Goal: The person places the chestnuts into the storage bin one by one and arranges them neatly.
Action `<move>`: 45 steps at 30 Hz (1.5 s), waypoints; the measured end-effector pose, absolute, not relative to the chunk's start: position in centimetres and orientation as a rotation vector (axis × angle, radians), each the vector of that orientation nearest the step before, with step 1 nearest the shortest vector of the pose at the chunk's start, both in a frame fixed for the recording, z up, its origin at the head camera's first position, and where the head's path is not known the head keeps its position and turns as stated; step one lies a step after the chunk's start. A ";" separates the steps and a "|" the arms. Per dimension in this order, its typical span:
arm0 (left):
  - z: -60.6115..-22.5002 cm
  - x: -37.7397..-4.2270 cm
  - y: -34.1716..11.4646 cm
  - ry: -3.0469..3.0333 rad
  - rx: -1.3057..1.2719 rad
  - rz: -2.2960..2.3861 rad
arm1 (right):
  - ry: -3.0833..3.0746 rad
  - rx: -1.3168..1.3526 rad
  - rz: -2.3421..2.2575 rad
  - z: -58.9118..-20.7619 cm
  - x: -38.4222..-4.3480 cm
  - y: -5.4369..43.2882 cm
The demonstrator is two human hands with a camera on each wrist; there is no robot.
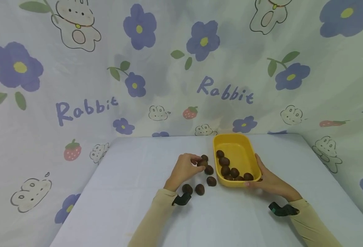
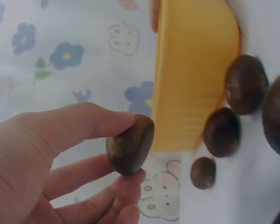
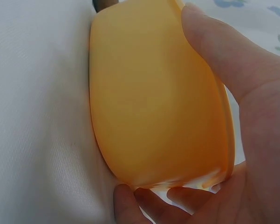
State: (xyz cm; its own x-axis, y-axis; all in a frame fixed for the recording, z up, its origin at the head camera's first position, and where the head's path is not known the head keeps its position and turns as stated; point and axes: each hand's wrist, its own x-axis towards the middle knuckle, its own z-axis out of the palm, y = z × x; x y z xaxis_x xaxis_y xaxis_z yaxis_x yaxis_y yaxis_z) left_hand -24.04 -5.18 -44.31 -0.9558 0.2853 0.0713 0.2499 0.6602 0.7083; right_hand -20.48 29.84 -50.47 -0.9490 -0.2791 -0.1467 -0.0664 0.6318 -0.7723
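Note:
My left hand (image 1: pixel 183 169) pinches a brown chestnut (image 2: pixel 132 145) between thumb and fingers, raised over the table left of a yellow plastic tray (image 1: pixel 240 152). Several loose chestnuts (image 1: pixel 211 181) lie on the table below and beside that hand. Inside the tray, more chestnuts (image 1: pixel 224 161) are gathered along its left side and near end. My right hand (image 1: pixel 272 182) grips the tray at its near right corner, with the thumb on the near wall and the fingers round the right side. In the right wrist view the tray's outer wall (image 3: pixel 149 98) hides what it contains.
A white cloth covers the table (image 1: pixel 132 178). Behind it and at the sides hangs a curtain (image 1: pixel 169 75) printed with flowers and rabbits. Dark straps (image 1: pixel 282 209) sit on both wrists, over beige sleeves.

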 end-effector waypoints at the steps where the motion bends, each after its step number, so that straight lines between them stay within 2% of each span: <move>1: -44.2 -24.0 -5.1 2.820 0.461 1.201 | 2.604 -0.282 -1.216 -50.5 -20.5 29.9; 23: -43.2 -24.6 1.0 2.721 0.779 1.359 | 2.605 -0.290 -1.242 -50.4 -20.6 30.0; 34: -44.1 -24.7 4.1 2.631 0.753 1.407 | 2.593 -0.308 -1.264 -50.1 -20.3 29.8; 45: -44.8 -25.1 6.9 2.768 0.769 1.200 | 2.582 -0.299 -1.244 -50.4 -20.3 29.7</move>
State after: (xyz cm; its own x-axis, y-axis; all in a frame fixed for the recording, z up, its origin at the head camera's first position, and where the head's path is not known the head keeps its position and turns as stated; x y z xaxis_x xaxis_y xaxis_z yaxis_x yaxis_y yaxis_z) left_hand -25.06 6.88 -44.83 -0.8777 0.4496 0.1656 0.4282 0.5810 0.6921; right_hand -20.34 29.67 -50.37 -0.9452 -0.2936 -0.1425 -0.0715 0.6123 -0.7874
